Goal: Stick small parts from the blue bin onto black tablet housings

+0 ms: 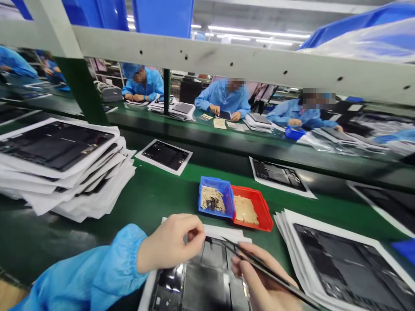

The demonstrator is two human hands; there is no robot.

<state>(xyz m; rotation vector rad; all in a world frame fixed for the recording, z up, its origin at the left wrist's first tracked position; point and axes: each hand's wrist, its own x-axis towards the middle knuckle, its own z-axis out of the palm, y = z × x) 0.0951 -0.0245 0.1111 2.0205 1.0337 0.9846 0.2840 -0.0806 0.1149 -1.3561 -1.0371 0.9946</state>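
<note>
My right hand (pixel 262 276) grips a pair of dark tweezers (pixel 269 272), whose tips point up and left over a tablet-sized electronic panel (pixel 204 285). Black and grey flat sections cover this panel, and it lies on white sheets (pixel 223 231). Above its upper left part is my left hand (pixel 177 242), thumb and forefinger pinched together. A small dark bit shows at those fingertips, too small to name. Just beyond the hands stand a blue tray (pixel 200 203) holding tan and black strips and a red tray (pixel 264 209) holding tan pieces.
Panels interleaved with white sheets form a tall stack (pixel 65 172) at left and another stack (pixel 350 263) at right. Single panels (pixel 167 155) lie on the dark belt behind the green bench (pixel 155 194). A white beam (pixel 207 58) crosses above. Several co-workers in blue sit opposite.
</note>
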